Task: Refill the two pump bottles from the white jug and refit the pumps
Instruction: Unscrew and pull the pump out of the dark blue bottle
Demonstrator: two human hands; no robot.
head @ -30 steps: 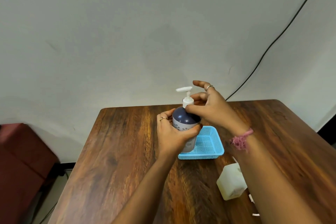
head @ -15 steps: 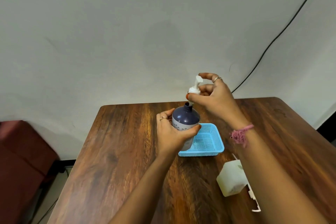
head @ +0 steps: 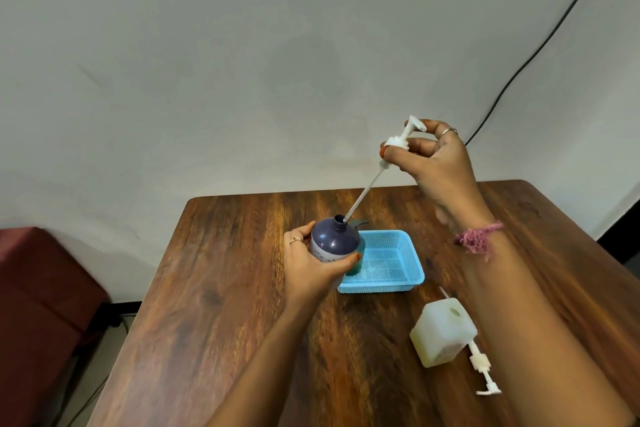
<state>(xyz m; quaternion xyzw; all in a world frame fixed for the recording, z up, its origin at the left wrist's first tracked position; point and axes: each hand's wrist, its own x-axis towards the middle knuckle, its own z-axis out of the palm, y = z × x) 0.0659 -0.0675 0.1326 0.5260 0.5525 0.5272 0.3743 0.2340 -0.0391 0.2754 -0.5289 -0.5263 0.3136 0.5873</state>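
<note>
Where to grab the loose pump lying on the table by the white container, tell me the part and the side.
Take the loose pump by its ribbed collar, the thickest part. It lies flat on the table, its tube end toward the white container and its spout toward the near edge. Come from above, probably with the right hand once free; fingers either side of the collar. The thin tube looks too bendy.

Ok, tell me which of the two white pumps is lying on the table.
The loose pump beside the square white bottle, near the table's front right. The other pump is pinched in the right hand, its tube tip at the dark bottle's neck.
</note>
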